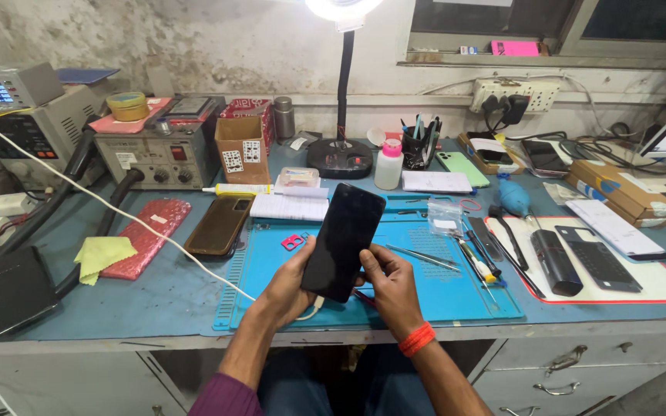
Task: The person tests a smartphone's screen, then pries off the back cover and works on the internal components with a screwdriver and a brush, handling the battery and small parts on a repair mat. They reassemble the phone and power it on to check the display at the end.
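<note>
Blue bench (179, 296) – repair mat (425, 293), misc. tools (472, 258)

I see a glossy black slab phone (342, 240), screen dark, at frame centre, over a bright blue rubber work mat (425, 296). My right wrist wears an orange thread band (417, 339). Centre-left: small pink plastic clip (292, 242) and brown-tinted phone case (219, 225). Left: red bubble-wrap pouch (148, 233) under a yellow-green cloth (103, 255). Right: white mat with red edge (657, 286). Top centre: white bottle with pink cap (388, 165).

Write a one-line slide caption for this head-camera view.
Both hands, left hand and right hand, hold a black glass-fronted smartphone over a blue rubber repair mat on a cluttered workbench.
</note>
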The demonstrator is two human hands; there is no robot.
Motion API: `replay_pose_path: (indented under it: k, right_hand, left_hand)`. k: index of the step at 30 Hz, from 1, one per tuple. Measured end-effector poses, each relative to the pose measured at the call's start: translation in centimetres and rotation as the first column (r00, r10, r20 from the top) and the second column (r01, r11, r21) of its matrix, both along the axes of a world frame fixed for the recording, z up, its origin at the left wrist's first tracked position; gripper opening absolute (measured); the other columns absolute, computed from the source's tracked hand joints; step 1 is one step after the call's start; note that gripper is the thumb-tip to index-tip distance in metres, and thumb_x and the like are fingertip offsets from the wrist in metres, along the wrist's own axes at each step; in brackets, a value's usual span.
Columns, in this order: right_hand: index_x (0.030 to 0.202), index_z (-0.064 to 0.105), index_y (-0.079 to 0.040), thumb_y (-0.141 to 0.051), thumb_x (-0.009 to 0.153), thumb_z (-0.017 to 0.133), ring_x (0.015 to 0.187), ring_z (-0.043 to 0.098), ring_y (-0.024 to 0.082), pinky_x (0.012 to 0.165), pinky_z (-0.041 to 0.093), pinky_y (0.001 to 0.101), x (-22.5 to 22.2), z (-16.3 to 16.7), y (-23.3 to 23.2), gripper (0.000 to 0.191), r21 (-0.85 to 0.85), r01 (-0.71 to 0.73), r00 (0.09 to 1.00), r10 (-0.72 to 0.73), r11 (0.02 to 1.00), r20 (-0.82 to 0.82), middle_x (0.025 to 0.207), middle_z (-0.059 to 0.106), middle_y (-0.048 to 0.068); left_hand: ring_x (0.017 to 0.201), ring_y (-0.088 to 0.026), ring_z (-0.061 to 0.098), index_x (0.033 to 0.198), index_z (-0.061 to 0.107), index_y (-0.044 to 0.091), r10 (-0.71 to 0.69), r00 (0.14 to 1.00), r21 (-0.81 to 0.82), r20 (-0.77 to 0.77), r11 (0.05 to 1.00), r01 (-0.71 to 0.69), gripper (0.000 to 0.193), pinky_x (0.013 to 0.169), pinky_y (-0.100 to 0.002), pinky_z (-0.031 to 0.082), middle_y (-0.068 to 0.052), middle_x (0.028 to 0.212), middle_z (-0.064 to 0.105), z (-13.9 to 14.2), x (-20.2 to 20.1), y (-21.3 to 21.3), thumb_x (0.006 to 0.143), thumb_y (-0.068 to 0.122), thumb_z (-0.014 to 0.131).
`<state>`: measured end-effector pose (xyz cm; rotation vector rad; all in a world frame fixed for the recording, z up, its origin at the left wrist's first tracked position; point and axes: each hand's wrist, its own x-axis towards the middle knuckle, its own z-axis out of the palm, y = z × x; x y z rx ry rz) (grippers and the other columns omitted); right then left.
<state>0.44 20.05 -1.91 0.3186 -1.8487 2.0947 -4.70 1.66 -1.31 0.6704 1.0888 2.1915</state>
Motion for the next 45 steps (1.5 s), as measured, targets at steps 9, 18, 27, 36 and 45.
replay_pose_path:
  k: [9,18,27,36,45]
  right_hand:
    - [0.117,0.073,0.005,-0.027,0.1,0.064,0.071,0.061,0.008,0.065,0.053,0.0249,-0.7,1.5,-0.9,0.037,0.019,0.021,1.0,-0.021,1.0,-0.02,0.083,0.07,0.002]
    - [0.125,0.065,0.0,-0.028,0.095,0.066,0.087,0.07,0.007,0.075,0.06,0.0243,0.0,2.0,-3.1,0.041,0.101,0.201,0.975,-0.189,0.974,-0.112,0.098,0.073,-0.001]
    - [0.097,0.075,0.002,-0.015,0.081,0.079,0.067,0.074,0.008,0.058,0.058,0.0231,2.2,1.8,-7.4,0.024,0.323,0.25,0.968,-0.236,0.913,-0.082,0.078,0.079,0.005]
    - [0.086,0.076,0.003,-0.015,0.083,0.081,0.058,0.071,0.008,0.054,0.055,0.0239,2.0,2.1,-7.6,0.019,0.337,0.366,0.93,-0.332,0.867,-0.155,0.068,0.077,0.005]
    - [0.07,0.067,0.0,-0.014,0.078,0.082,0.044,0.056,0.011,0.045,0.043,0.0289,2.1,2.5,-7.8,0.021,0.434,0.42,0.907,-0.353,0.797,-0.229,0.053,0.063,0.005]
  left_hand:
    - [0.111,-0.034,0.069,0.147,0.051,0.002,-0.113,0.993,0.077,-0.034,0.99,0.116,0.077,0.095,-0.046,0.057,-0.018,0.13,0.067,1.4,-0.1,-1.1,0.102,0.063,0.035]
    - [0.107,-0.027,0.068,0.135,0.059,-0.003,0.134,0.99,0.248,-0.034,0.961,-0.122,0.077,0.095,-0.044,0.055,-0.017,0.119,0.07,2.0,0.2,-0.6,0.107,0.065,0.035]
    - [0.104,-0.027,0.068,0.132,0.06,-0.003,0.353,0.927,0.216,0.125,0.903,-0.372,0.084,0.094,-0.044,0.055,-0.017,0.119,0.07,3.5,0.6,-0.6,0.1,0.069,0.03]
    - [0.107,-0.026,0.067,0.135,0.057,-0.002,0.348,0.935,0.246,0.064,0.903,-0.352,0.082,0.097,-0.043,0.056,-0.016,0.119,0.069,3.3,1.1,-0.1,0.1,0.068,0.032]
    - [0.103,-0.026,0.068,0.132,0.058,-0.002,0.341,0.935,0.245,0.095,0.903,-0.354,0.083,0.093,-0.042,0.058,-0.016,0.118,0.069,3.5,1.4,0.0,0.1,0.069,0.03]
